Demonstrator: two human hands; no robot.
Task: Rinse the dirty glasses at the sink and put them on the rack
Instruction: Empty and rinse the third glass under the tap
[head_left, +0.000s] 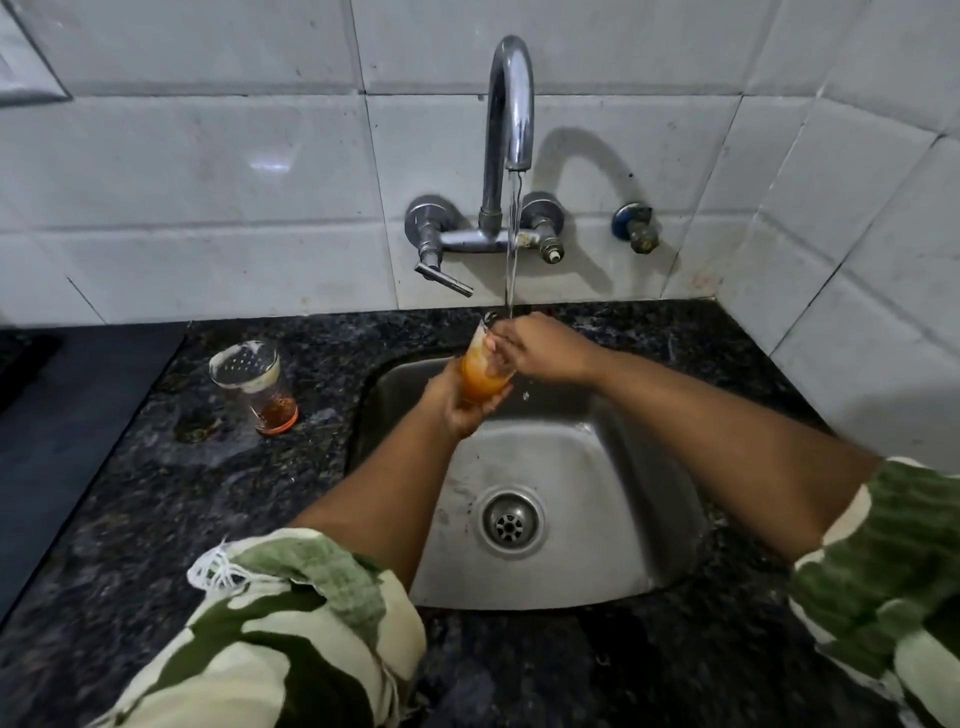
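The left hand (460, 402) was wrapped around the bottom of a glass (483, 371) over the sink (597, 467), mouth tipped up toward the tap (511, 104). The right hand's fingers (501, 345) were pressed together, reaching into its top. Orange water filled it; another dirty glass (254, 384) stood farther left.

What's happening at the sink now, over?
Left hand grips orange-filled glass under running tap; right hand at its rim. Second dirty glass waits on counter. Nothing blocking.
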